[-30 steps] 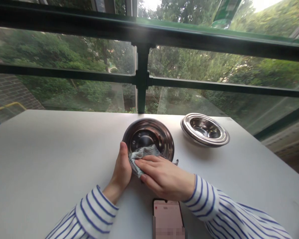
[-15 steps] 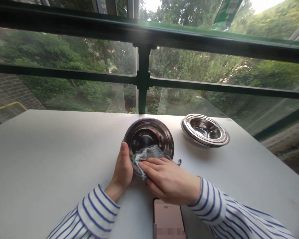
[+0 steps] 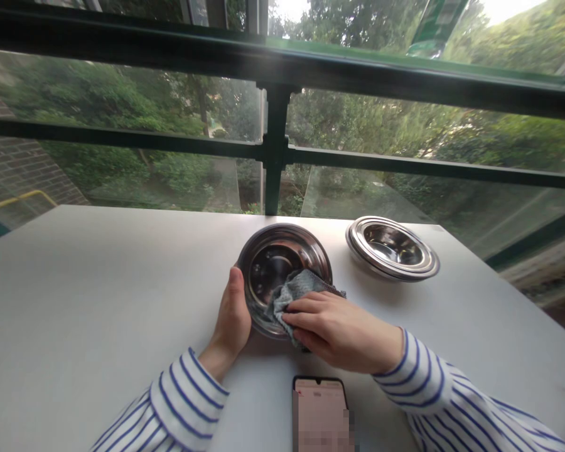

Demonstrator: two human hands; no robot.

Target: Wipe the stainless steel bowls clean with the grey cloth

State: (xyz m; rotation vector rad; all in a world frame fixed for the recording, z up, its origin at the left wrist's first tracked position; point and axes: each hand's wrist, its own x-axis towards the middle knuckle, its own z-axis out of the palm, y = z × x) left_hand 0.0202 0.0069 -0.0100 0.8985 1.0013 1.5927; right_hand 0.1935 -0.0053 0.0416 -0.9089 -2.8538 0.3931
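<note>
A stainless steel bowl (image 3: 274, 250) sits tilted a little on the white table, its shiny inside facing me. My left hand (image 3: 231, 312) grips its near rim, with the thumb up over the edge. A grey cloth (image 3: 294, 295) lies bunched against the inside of the bowl, and a corner trails over the right rim. My right hand (image 3: 339, 331) presses down on the cloth, fingers extended over it. Part of the bowl's near side is hidden behind both hands.
A stack of steel bowls (image 3: 392, 248) stands at the far right of the white table (image 3: 98, 282). A phone (image 3: 319, 414) with a pink, blurred screen lies at the near edge between my forearms. A dark-framed glass railing (image 3: 275, 147) runs behind the table.
My right hand and the cloth have slid rightward across the bowl, showing more of its steel inside at left. My left hand keeps its hold on the rim.
</note>
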